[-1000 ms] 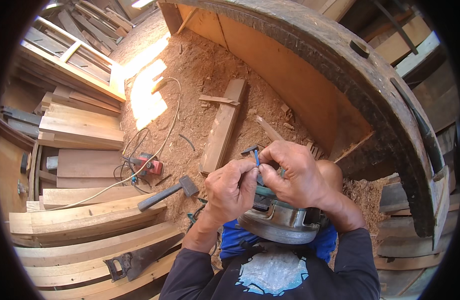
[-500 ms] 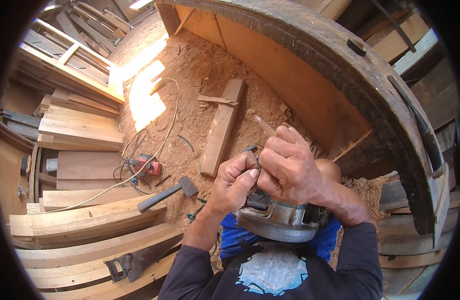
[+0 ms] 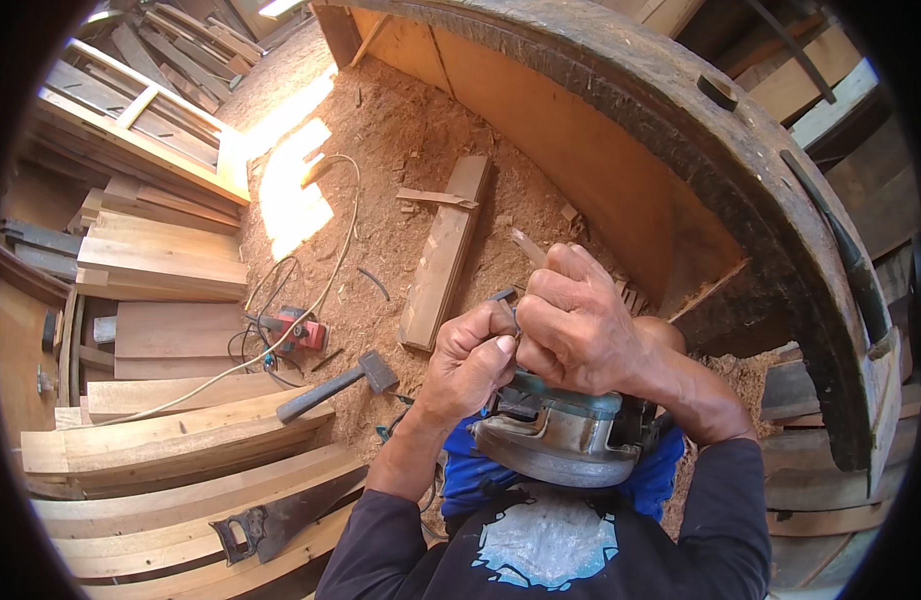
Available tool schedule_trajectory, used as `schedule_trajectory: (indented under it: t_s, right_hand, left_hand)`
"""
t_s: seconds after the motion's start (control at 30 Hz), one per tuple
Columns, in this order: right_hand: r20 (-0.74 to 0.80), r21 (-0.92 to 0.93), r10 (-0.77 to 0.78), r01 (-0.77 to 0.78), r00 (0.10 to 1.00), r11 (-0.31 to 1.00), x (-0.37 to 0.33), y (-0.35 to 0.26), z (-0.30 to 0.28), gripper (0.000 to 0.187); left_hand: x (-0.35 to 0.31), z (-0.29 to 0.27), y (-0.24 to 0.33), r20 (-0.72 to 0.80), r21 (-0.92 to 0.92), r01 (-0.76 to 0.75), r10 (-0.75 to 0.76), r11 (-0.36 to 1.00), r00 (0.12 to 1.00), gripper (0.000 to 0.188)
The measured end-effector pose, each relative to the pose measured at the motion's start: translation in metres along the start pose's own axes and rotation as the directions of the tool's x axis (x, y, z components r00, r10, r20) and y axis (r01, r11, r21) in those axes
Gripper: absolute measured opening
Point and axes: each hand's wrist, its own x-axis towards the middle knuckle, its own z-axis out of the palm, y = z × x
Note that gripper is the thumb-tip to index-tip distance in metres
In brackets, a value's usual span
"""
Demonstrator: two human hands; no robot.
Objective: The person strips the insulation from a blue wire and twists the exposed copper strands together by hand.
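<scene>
While both hands meet at the fingertips, a machine rests in the lap

As the person sits among the wood shavings (image 3: 390,140), the left hand (image 3: 468,362) and the right hand (image 3: 578,322) come together in front of the body. The left one is closed, its fingers curled and its thumb pressed near the forefinger. The right one is bent almost into a fist, with its back turned upward. Between their tips they pinch a small thing (image 3: 517,319), which is so much covered by the fingers that I cannot tell its kind. Directly below the hands, the green-and-metal machine (image 3: 555,450) lies over the blue shorts (image 3: 666,462).

Just above the left fingertips a small dark piece (image 3: 502,295) is visible; whether it is touched, I cannot tell. Beyond the hands, a plank (image 3: 442,270) lies on the ground, with a thin strip (image 3: 435,198) across it. To the left are a hammer (image 3: 377,371), its handle reaching over a pale beam (image 3: 170,432), and a red power tool (image 3: 305,333) beside a loose cable (image 3: 332,275). Nearer, a handsaw (image 3: 298,520) rests upon boards (image 3: 170,510). A large curved wooden structure (image 3: 670,110) stands at the right.
</scene>
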Motion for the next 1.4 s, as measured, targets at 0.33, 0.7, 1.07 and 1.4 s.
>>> schedule_trajectory:
  t_s: [0.33,0.7,1.07,1.4]
  right_hand:
    - [0.025,0.009,0.032,-0.032,0.999,0.999,-0.003,0.008,0.004,0.023]
    - [0.149,0.372,0.207,-0.249,0.967,0.894,-0.007,0.006,-0.007,0.015]
    - [0.199,0.403,0.174,-0.243,0.964,0.883,-0.008,0.009,-0.011,0.012]
    - [0.475,0.41,0.567,-0.74,0.673,0.534,-0.007,-0.007,-0.019,0.016]
  left_hand:
    - [0.004,-0.004,-0.001,-0.004,0.028,-0.012,0.012,1.0,1.0,0.011]
    - [0.001,-0.009,-0.004,-0.013,-0.171,-0.059,0.058,0.983,0.998,0.013]
    - [-0.001,-0.012,-0.007,0.024,-0.182,0.048,-0.044,0.982,0.999,0.014]
    - [0.007,0.016,0.019,0.266,0.888,-0.428,0.571,0.168,0.776,0.018]
